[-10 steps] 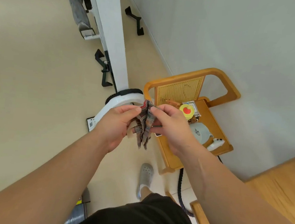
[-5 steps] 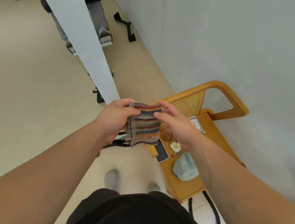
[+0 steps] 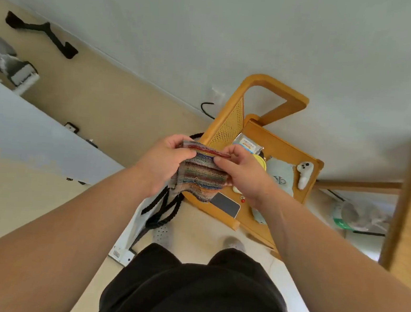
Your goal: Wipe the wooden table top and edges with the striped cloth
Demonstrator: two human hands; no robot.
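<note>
Now, head view: we look down past both forearms at the wooden table (image 3: 285,145), which stands against the wall.
Left hand (image 3: 164,162): it pinches the upper left corner of the striped cloth (image 3: 201,173) between thumb and curled fingers.
Right hand (image 3: 245,174): it pinches the upper right edge the same way.
Cloth position: it hangs spread between our hands, in the air over the table's near corner and touching no wood, so we judge no wiping is under way.
Table top: a phone (image 3: 225,205), a packet (image 3: 247,144), a white controller (image 3: 304,173) and a pale cap (image 3: 281,177) lie on it.
Risk, phone: it lies right at the near edge, so a sweep toward us could push it to the floor.
Risk, controller: it sits beside the far rim (a light thing, we judge) and could slide off under a broad stroke.
Risk, coverage: wiping around these things would leave patches untouched.
Risk, cloth: loose threads show at its lower hem and could snag on the cane side panel (image 3: 229,125) when we do the edges.
</note>
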